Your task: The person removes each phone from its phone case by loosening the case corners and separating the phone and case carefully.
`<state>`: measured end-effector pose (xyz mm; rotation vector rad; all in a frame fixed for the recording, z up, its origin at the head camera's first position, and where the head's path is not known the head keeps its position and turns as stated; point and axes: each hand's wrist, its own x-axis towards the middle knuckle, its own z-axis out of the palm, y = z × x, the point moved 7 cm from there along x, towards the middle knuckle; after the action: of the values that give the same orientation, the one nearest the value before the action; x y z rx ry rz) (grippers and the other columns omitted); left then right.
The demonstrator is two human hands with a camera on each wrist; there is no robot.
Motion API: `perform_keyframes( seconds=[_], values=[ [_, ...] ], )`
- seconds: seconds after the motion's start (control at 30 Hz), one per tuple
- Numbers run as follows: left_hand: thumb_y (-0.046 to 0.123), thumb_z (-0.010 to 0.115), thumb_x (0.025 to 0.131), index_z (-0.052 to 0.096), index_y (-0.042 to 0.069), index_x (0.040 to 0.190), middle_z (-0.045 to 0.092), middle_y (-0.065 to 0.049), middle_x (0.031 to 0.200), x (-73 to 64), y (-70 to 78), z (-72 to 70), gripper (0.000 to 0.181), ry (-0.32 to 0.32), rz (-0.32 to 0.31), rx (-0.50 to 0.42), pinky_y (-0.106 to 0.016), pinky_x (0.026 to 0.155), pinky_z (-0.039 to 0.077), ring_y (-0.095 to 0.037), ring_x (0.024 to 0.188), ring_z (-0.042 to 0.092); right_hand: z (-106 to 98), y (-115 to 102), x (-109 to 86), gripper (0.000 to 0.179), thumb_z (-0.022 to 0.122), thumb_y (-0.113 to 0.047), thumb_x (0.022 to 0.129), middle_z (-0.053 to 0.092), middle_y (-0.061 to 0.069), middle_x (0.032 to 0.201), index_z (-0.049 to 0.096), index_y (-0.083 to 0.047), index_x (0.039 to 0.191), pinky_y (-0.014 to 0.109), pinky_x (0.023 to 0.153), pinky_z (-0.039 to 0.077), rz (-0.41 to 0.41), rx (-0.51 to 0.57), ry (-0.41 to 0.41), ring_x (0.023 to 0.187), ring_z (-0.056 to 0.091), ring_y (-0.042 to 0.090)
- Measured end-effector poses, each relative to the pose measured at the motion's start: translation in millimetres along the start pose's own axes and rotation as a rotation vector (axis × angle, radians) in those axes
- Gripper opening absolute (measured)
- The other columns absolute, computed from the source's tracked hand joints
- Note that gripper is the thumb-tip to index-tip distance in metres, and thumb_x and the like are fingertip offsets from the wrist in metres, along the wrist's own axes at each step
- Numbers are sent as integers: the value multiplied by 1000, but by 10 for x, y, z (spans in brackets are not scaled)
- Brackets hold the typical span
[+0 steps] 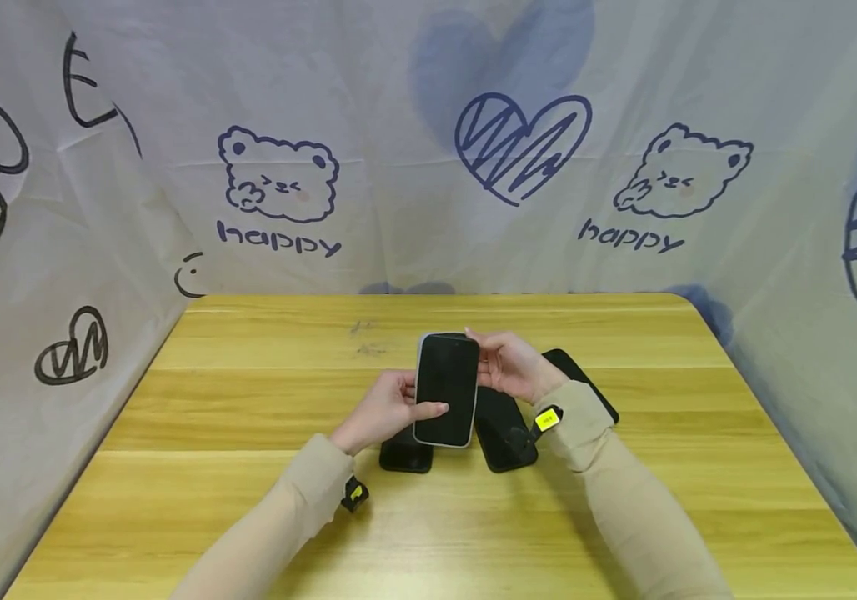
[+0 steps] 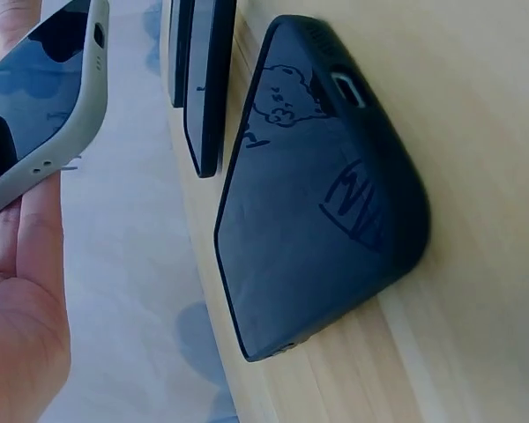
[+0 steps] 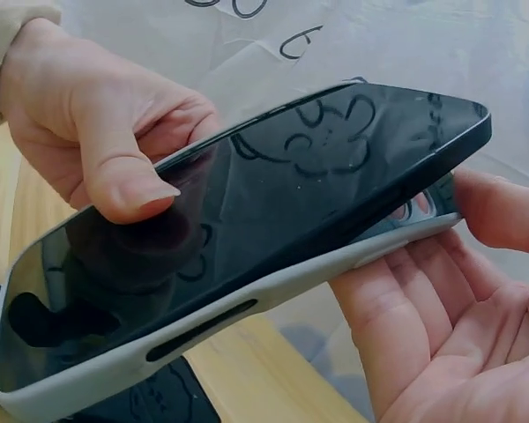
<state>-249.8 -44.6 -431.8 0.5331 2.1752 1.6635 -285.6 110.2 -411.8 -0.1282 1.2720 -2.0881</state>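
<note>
A smartphone (image 3: 335, 176) with a dark screen is tilted partly out of a pale grey phone case (image 3: 300, 280). Its lower end sits within the case, while a gap opens between the two at the upper end. My left hand (image 1: 387, 407) grips the phone and case together from the left side, thumb across the screen. At the upper right, my right hand (image 1: 511, 367) holds the case end, with fingers under its back and the thumb at its edge. In the left wrist view only part of the left hand (image 2: 22, 300) shows.
Below the hands a black phone (image 1: 406, 454) lies on the wooden table (image 1: 248, 500). A second black phone (image 1: 503, 433) lies to its right, and a third dark phone (image 1: 589, 387) lies partly behind the right wrist. A drawn-on white cloth (image 1: 391, 183) hangs behind the table.
</note>
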Motion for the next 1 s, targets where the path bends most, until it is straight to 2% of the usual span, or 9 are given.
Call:
perform_keyframes(
  seconds=[0.27,0.33,0.4,0.5,0.6,0.7,0.8,0.87,1.0],
  values=[
    [11,54,104,53,-6,138,68,-29,124,-24,30,-5,37,-149,-27,-96,-40,92,60,-34,108,72,-16,-31,7,40,37,-21,111,77,-1,89,72,-17,91,30,83,60,-23,4,31,88,75,14],
    [12,51,106,50,-6,141,67,-29,124,-26,30,-16,39,-178,-34,-107,-39,94,59,-31,109,72,-18,-26,6,41,37,-21,111,77,-1,88,72,-18,91,30,83,60,-24,28,43,88,75,14],
    [14,51,106,52,-4,139,70,-25,117,-24,15,-42,37,-170,-41,-94,-33,88,59,-24,98,73,-22,-20,5,42,37,-23,111,75,-3,87,72,-18,89,29,82,59,-30,47,64,86,73,13],
    [16,54,105,56,-2,134,73,-19,109,-13,-11,-88,34,-109,-55,-90,-26,79,54,-13,88,69,-18,-21,9,40,37,-24,111,69,-5,83,69,-18,89,25,79,56,-62,65,98,81,67,9],
    [15,56,104,56,-3,134,74,-17,111,13,-26,-125,34,-23,-69,-152,-24,78,55,-8,88,70,-26,-21,9,33,38,-24,111,65,-5,83,65,-15,94,23,76,55,-109,22,159,78,61,9],
    [12,58,103,57,-5,132,76,-14,108,51,-29,-180,34,90,-64,-225,-23,78,58,-6,87,72,-61,-20,-4,32,38,-25,110,69,-3,95,65,-6,112,22,79,58,-150,-112,251,85,66,7],
    [10,59,101,59,-6,128,77,-9,103,78,-16,-245,31,206,-54,-290,-23,77,58,-4,84,71,-105,-11,-25,43,38,-27,110,72,7,114,58,4,132,24,86,60,-187,-252,324,95,71,9],
    [8,60,100,59,-7,127,77,-11,106,84,2,-282,31,267,-48,-337,-24,79,59,-4,86,72,-123,1,-35,48,38,-28,110,72,11,120,54,9,138,26,89,60,-216,-310,350,96,72,9],
    [8,62,100,59,-6,130,74,-16,118,84,32,-325,34,342,-36,-414,-26,82,60,-5,90,73,-111,69,-49,49,39,-28,110,76,4,105,55,12,134,24,84,61,-262,-366,363,87,73,6]
  ],
)
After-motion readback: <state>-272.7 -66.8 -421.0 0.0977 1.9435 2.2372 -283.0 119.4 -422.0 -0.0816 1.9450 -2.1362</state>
